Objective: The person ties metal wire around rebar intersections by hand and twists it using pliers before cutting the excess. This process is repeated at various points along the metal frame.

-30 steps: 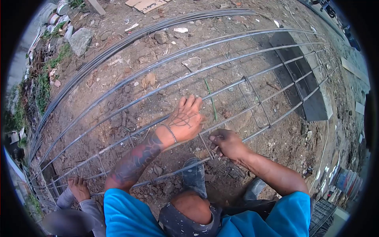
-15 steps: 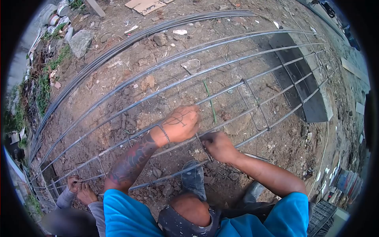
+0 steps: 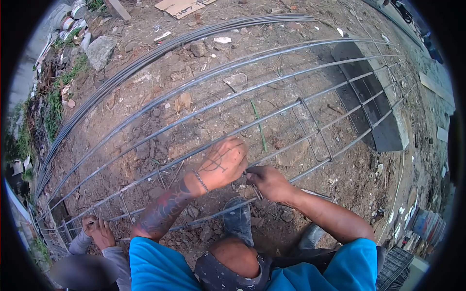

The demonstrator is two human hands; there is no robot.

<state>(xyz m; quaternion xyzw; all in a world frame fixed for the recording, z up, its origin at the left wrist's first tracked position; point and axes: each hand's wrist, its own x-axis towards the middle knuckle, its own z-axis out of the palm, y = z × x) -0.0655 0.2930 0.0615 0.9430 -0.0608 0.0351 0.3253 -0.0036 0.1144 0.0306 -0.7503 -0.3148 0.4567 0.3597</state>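
A long frame of steel bars (image 3: 189, 113) with square stirrups (image 3: 310, 129) crosses the ground. My left hand (image 3: 224, 161), with a tattoo and a bracelet, is closed at the middle of the frame; what its fingers hold is hidden. Close to its right, my right hand (image 3: 272, 182) is closed at a stirrup near the same bar, its thumb and fingers pressed together. I cannot make out what it pinches. The two hands nearly touch.
A co-worker's hands (image 3: 100, 233) are at the frame's left end. A dark board (image 3: 361, 92) lies under its right part. Loose bars (image 3: 145, 58) curve beyond the frame. A boot (image 3: 238, 220) stands below it; a rock (image 3: 100, 52) sits at upper left.
My left hand has shifted slightly down toward my right hand. My right hand has turned a little and moved slightly. The co-worker's hands have shifted slightly.
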